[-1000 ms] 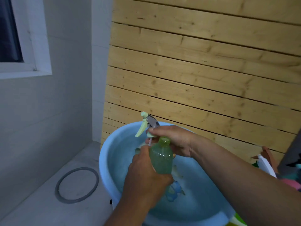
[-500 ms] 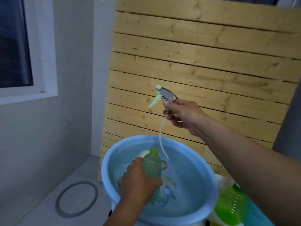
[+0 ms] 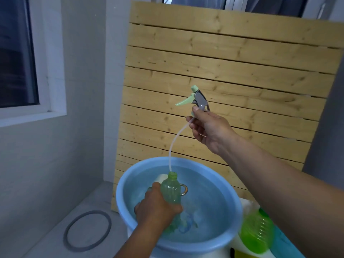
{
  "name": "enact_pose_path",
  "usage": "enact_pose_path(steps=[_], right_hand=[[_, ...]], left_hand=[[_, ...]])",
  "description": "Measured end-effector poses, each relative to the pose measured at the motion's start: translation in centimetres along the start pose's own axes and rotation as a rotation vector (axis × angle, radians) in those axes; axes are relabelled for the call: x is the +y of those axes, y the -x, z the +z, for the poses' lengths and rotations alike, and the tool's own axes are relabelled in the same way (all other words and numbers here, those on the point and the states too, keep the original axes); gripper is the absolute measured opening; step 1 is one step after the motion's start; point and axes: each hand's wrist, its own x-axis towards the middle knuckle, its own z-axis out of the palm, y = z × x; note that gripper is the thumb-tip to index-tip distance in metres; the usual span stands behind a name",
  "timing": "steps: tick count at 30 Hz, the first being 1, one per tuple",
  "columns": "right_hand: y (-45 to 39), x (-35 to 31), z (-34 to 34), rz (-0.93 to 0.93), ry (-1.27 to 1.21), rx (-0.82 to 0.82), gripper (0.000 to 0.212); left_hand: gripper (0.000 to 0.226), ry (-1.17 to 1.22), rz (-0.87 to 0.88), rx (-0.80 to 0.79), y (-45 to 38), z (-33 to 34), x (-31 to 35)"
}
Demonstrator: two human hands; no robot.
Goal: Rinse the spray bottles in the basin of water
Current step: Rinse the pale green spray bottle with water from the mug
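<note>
Left hand (image 3: 158,209) grips green bottle (image 3: 171,190) upright in the basin (image 3: 233,233); right hand (image 3: 208,127) pinches the sprayer (image 3: 199,99) overhead. Thin, wet plastic (likely slippery): hold the ribbed middle.

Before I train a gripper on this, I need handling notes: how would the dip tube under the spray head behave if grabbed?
The dip tube hangs in a curve from the spray head, so it is probably floppy. It looks thin and probably light. Its wet end may slip.
</note>
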Motion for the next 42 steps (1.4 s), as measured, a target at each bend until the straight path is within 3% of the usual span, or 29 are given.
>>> enact_pose_path(steps=[8, 18, 29, 37, 42], right_hand=[[0.5, 0.9, -0.3, 0.039, 0.03, 0.006, 0.015], [3.3, 9.5, -2.1, 0.129, 0.265, -0.035, 0.018], [5.0, 13.6, -1.4, -0.041, 0.376, -0.131, 0.037], [5.6, 15.4, -2.1, -0.165, 0.39, -0.138, 0.021], [5.8, 16.3, -2.3, -0.204, 0.379, -0.074, 0.024]], left_hand=[[0.065, 0.0, -0.007, 0.003, -0.1, 0.0, 0.0], [0.061, 0.003, 0.016, 0.004, -0.2, 0.0, 0.0], [0.072, -0.048, 0.052, -0.045, -0.3, 0.0, -0.2], [0.066, 0.027, 0.083, -0.068, -0.4, 0.2, -0.3], [0.065, 0.001, 0.106, -0.082, -0.4, 0.3, -0.4]])
